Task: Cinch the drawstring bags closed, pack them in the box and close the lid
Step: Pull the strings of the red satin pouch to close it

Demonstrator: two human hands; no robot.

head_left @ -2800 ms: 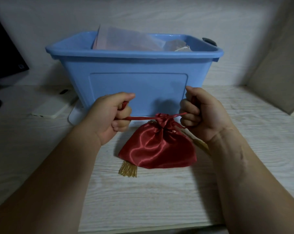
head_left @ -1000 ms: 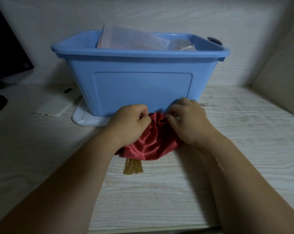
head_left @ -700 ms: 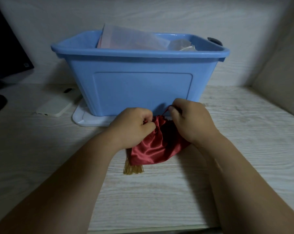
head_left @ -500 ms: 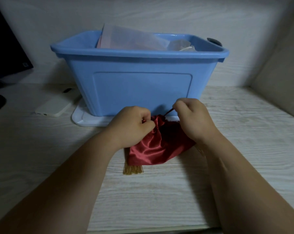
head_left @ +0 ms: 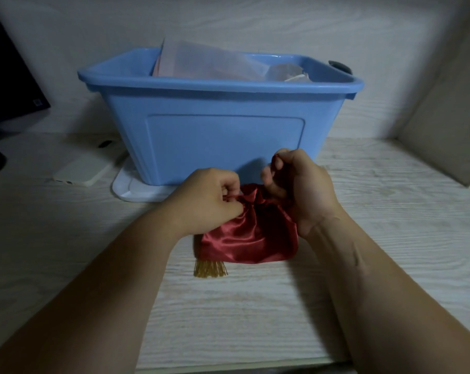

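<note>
The red satin bag point(head_left: 248, 236) lies between and below both hands: the left hand point(head_left: 209, 202) pinches its gathered neck, the right hand point(head_left: 300, 184) pinches the drawstring point(head_left: 274, 157) just above.

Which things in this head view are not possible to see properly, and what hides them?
Head view only.
Inside of the blue box: its front wall hides everything below the rim.
Mouth of the red bag: the left hand and right hand cover it, so how tightly it is cinched is unclear.
White lid: mostly under the box.
Dark object at left: cut by the frame edge.
</note>
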